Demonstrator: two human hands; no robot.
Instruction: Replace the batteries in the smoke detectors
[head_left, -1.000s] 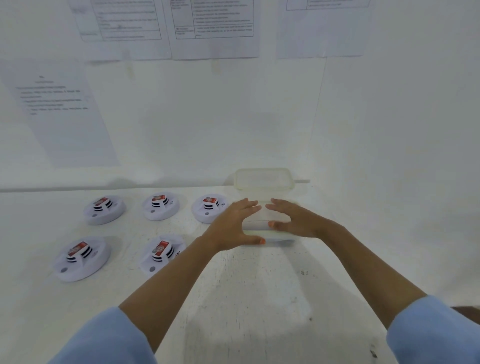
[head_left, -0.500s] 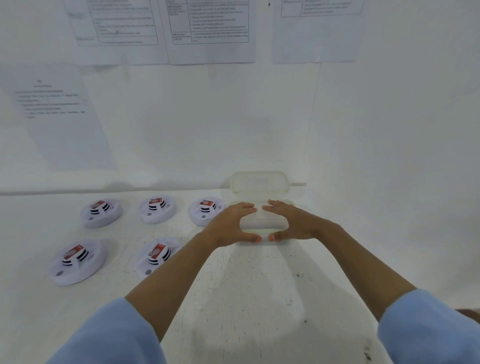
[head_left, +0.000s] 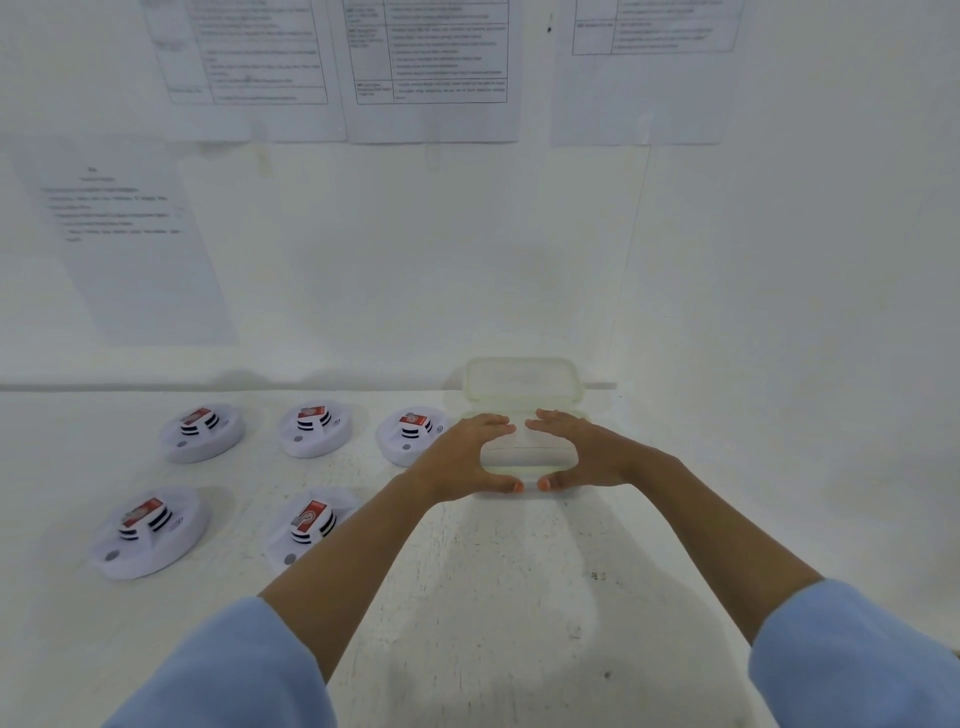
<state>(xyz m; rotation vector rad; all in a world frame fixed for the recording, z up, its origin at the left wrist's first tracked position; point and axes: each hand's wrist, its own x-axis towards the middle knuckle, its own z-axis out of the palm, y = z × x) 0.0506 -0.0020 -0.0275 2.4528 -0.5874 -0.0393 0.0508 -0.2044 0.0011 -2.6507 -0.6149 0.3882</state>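
Observation:
Several white round smoke detectors lie on the white table, each with a red-labelled battery on top: three in a back row (head_left: 201, 431) (head_left: 314, 429) (head_left: 413, 434) and two in front (head_left: 150, 530) (head_left: 309, 522). To their right stands a clear plastic container (head_left: 527, 457) with its lid (head_left: 522, 379) leaning up behind it against the wall. My left hand (head_left: 467, 457) grips the container's left side and my right hand (head_left: 582, 452) its right side, thumbs on the near rim. What lies inside the container is not visible.
The table (head_left: 493, 597) runs into a corner, with a white wall behind and another on the right. Printed paper sheets (head_left: 431, 67) hang on the back wall. Light-blue sleeves cover both forearms near the bottom edge.
Both hands slid the container away from me toward the back wall, and the thumbs came closer together on its near rim. The detectors have not moved.

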